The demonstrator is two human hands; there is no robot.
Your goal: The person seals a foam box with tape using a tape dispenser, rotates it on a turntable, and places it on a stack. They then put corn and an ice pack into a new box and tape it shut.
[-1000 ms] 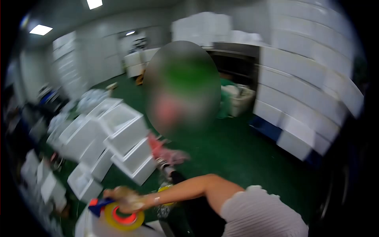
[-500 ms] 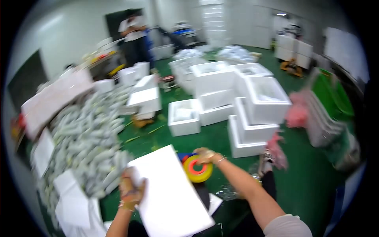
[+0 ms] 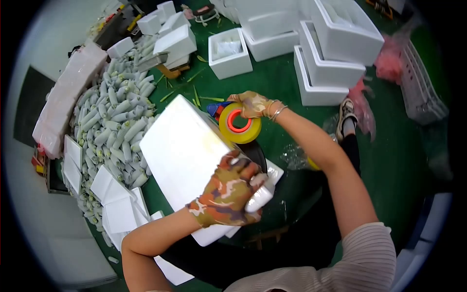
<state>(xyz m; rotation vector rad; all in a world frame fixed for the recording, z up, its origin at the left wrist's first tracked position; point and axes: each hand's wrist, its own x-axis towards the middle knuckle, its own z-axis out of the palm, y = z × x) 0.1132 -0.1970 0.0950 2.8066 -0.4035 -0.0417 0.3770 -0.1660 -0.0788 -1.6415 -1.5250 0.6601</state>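
A closed white foam box stands tilted in front of me, its smooth white lid facing up. Across its near right edge lies my left hand, in a camouflage glove, with its fingers curled round a small whitish object that I cannot make out. At the box's far right side, my right hand, gloved too, grips a tape dispenser that carries a large roll of yellow tape with an orange core.
Wrapped, pale vegetables are heaped at the left, with loose foam lids beside them. Open foam boxes are stacked at the upper right. Pink plastic bags and a crate are farther right. A clear plastic bag lies near my right forearm.
My left hand has moved from the left side of the white box across to its near right edge. The view has tilted down, and the tape dispenser now sits against the box's far right side.
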